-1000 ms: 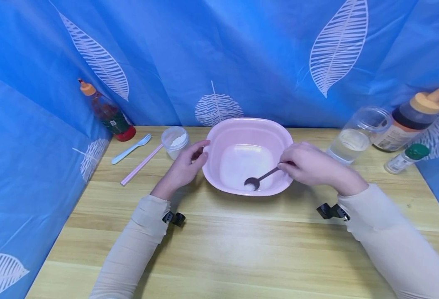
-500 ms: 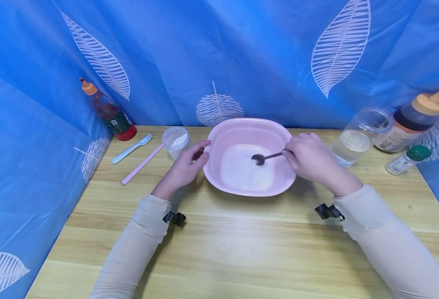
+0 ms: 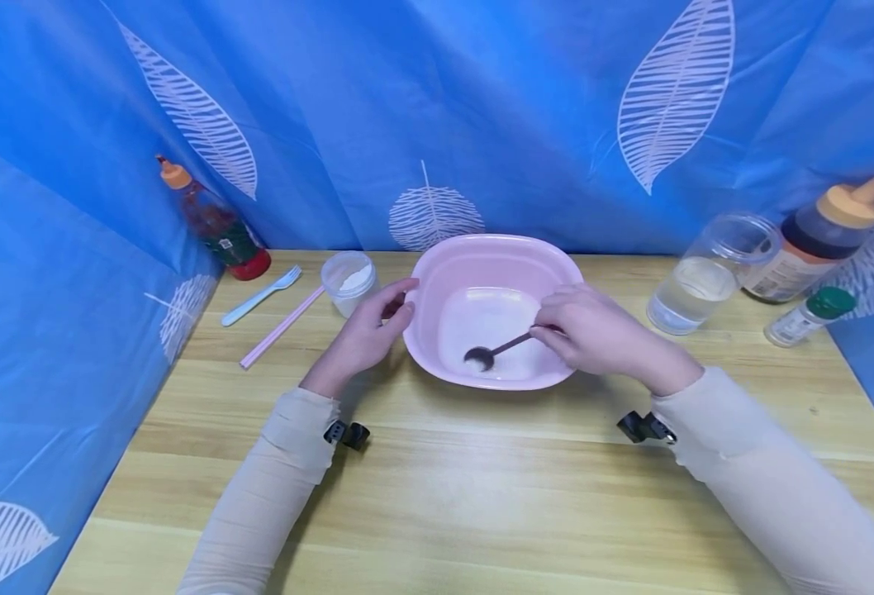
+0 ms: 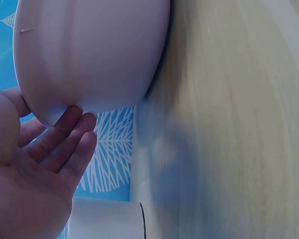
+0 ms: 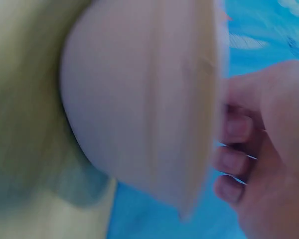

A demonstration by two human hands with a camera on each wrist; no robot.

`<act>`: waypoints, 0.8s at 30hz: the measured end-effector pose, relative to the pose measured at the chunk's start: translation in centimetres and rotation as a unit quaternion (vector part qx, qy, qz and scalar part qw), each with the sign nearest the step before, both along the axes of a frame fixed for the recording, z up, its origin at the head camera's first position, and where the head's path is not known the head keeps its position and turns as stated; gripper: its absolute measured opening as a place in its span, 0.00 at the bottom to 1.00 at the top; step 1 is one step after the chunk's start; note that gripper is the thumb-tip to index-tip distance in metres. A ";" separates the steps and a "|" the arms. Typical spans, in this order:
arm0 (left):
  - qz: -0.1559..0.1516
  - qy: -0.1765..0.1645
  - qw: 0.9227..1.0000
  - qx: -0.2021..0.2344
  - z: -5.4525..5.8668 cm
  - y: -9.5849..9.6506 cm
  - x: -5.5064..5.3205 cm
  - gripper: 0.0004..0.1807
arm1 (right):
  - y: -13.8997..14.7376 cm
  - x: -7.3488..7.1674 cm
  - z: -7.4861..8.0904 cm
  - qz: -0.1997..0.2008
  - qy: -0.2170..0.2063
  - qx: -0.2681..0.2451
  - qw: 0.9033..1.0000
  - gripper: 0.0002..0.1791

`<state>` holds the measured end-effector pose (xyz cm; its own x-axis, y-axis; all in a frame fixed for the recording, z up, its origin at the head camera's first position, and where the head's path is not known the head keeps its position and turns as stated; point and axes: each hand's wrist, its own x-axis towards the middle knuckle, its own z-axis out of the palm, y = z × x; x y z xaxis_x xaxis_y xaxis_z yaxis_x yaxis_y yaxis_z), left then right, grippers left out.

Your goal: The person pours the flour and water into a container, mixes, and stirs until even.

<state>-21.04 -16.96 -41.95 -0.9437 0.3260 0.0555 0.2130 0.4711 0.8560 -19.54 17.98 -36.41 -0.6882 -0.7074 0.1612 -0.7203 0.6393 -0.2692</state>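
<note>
A pink basin [image 3: 496, 384] with whitish liquid at its bottom stands at the back middle of the table. On its left side my left hand [image 3: 368, 330] holds the rim, thumb over the edge and fingers [image 4: 65, 134] against the outer wall, as the left wrist view shows. My right hand [image 3: 589, 329] reaches over the right rim and pinches the handle of a dark spoon [image 3: 479, 358]. The spoon's bowl sits low in the basin, towards its front left. In the right wrist view the basin's wall hides the spoon, and the curled fingers [image 5: 234, 159] show beyond the rim.
Left of the basin stand a clear jar of white powder [image 3: 349, 289], pink chopsticks [image 3: 282, 327], a light blue fork [image 3: 262, 295] and a red sauce bottle [image 3: 221, 223]. To the right are a cup of water [image 3: 693, 285], a dark sauce bottle [image 3: 816, 240] and a green-capped shaker [image 3: 809, 316].
The spoon has swept from the basin's front to its middle right, then back to the front left, carried by my right hand. My left hand has stayed at the rim.
</note>
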 end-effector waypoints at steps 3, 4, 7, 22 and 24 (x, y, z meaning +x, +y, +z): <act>-0.001 0.000 1.000 0.002 0.0 0.0 0.0 0.27 | -1.5 -0.6 -0.5 -0.021 0.014 0.001 1.000 0.09; -0.001 -0.001 1.000 0.003 0.0 0.0 0.0 0.27 | -1.9 -0.8 -0.6 -0.033 0.017 0.003 0.999 0.08; 0.000 -0.002 1.000 0.005 0.1 0.0 0.0 0.27 | -2.2 -1.8 -0.7 -0.067 0.032 0.010 0.997 0.09; -0.003 0.003 1.000 0.004 0.0 -0.1 -0.1 0.27 | 1.1 -1.0 2.7 -0.079 -0.003 0.081 0.994 0.10; -0.002 0.004 1.000 0.002 0.0 -0.1 -0.1 0.27 | 0.9 -0.6 2.7 -0.054 -0.023 0.067 0.996 0.09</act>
<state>-21.15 -17.07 -41.97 -0.9420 0.3294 0.0639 0.2212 0.4663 0.8565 -20.11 18.86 -33.74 -0.7658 -0.6420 0.0375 -0.6345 0.7448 -0.2068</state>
